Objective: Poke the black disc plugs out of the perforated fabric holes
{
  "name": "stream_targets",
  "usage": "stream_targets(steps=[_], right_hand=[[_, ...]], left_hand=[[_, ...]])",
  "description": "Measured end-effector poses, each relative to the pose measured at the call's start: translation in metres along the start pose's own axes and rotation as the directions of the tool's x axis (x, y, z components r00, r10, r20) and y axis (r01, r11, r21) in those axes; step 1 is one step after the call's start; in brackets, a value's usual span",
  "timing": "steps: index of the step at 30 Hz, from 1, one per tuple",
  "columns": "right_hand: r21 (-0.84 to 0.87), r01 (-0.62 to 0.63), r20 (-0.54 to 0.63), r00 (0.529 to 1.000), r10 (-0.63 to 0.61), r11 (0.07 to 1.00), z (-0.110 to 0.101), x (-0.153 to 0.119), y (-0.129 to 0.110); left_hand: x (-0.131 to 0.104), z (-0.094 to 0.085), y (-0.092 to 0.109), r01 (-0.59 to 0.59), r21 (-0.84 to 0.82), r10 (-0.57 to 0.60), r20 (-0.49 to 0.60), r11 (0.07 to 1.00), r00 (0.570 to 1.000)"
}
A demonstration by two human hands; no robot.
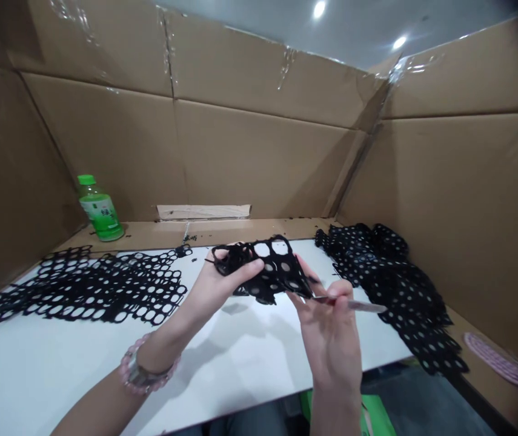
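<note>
held mesh (270, 275): is looking like black cloth, matt, its edges fraying into loose threads
thin tool (368, 307): is looking like metal, smooth, giving off a dull silvery sheen
spread mesh (90, 287): is showing the same matt black, cloth-like finish
piled mesh (390, 284): is also appearing cloth-like, dark and mostly matt
tabletop (249, 378): is looking smooth and white, its exact material staying unclear
bottle (102, 215): is shining as clear plastic, its green cap (86, 180) looking like plastic too
walls (263, 151): are showing matt brown cardboard, creasing along folds
tape (287, 63): is glinting, clear and glossy
bracelet (128, 368): is looking beaded, smooth and faintly shiny
</note>
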State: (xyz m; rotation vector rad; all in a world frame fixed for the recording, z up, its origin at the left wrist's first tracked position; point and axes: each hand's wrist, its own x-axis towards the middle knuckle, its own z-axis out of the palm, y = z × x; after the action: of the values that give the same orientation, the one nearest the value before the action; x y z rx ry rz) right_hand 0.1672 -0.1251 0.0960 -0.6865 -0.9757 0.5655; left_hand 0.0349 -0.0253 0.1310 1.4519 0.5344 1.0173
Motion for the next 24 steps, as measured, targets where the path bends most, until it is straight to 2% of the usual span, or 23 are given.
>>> stream_targets(steps=[2,4,6,8,9,10,12,13,14,15,16,19,20,22,24], right_hand=[[0.002,-0.006,-0.012,1.000,0.006,1.000,0.003,0.000,0.003],[-0.072,-0.011,-0.054,0.999,0.007,0.997,0.005,-0.001,0.009],[-0.169,0.005,-0.157,0.987,-0.032,0.986,0.005,0.000,0.015],[-0.249,0.025,-0.260,0.961,-0.091,0.968,0.000,0.004,0.015],[-0.271,0.037,-0.286,0.951,-0.117,0.962,-0.004,0.008,0.012],[-0.279,0.041,-0.286,0.950,-0.123,0.959,-0.009,0.012,0.008],[-0.250,0.024,-0.191,0.979,-0.073,0.968,-0.019,0.022,-0.002],[-0.245,0.001,-0.108,0.994,-0.029,0.970,-0.023,0.027,-0.007],[-0.253,-0.014,-0.025,1.000,0.008,0.967,-0.026,0.032,-0.010],[-0.274,-0.030,0.054,0.997,0.046,0.961,-0.027,0.037,-0.013],[-0.300,-0.046,0.124,0.989,0.087,0.953,-0.026,0.040,-0.014],[-0.346,-0.109,0.272,0.939,0.210,0.932,-0.018,0.047,-0.012],[-0.348,-0.132,0.303,0.921,0.245,0.928,-0.015,0.048,-0.011],[-0.337,-0.161,0.343,0.897,0.280,0.928,-0.010,0.048,-0.009],[-0.317,-0.168,0.351,0.894,0.280,0.934,-0.007,0.047,-0.010]], left_hand=[[0.001,0.007,-0.010,-0.002,-0.068,-0.002,-0.064,0.998,0.998],[0.000,0.015,-0.017,0.001,-0.099,-0.009,-0.076,0.995,0.997],[-0.003,0.019,-0.017,0.006,-0.093,-0.008,-0.018,0.996,1.000],[-0.004,0.015,-0.012,0.019,-0.018,-0.016,0.140,1.000,0.990],[-0.003,0.008,-0.008,0.014,0.049,-0.027,0.266,0.999,0.964],[-0.001,0.000,-0.004,-0.006,0.123,-0.045,0.409,0.992,0.912],[0.006,-0.021,0.004,-0.097,0.221,-0.076,0.660,0.971,0.747],[0.011,-0.031,0.006,-0.138,0.217,-0.069,0.735,0.966,0.674],[0.015,-0.039,0.008,-0.157,0.176,-0.039,0.775,0.972,0.630],[0.018,-0.045,0.009,-0.160,0.130,-0.004,0.788,0.979,0.615],[0.020,-0.048,0.008,-0.148,0.095,0.022,0.770,0.984,0.638],[0.020,-0.042,0.005,-0.094,0.138,-0.001,0.572,0.986,0.821],[0.019,-0.037,0.004,-0.070,0.174,-0.028,0.504,0.982,0.863],[0.016,-0.029,0.002,-0.029,0.225,-0.075,0.438,0.974,0.896],[0.013,-0.025,0.002,-0.034,0.245,-0.082,0.449,0.969,0.890]])
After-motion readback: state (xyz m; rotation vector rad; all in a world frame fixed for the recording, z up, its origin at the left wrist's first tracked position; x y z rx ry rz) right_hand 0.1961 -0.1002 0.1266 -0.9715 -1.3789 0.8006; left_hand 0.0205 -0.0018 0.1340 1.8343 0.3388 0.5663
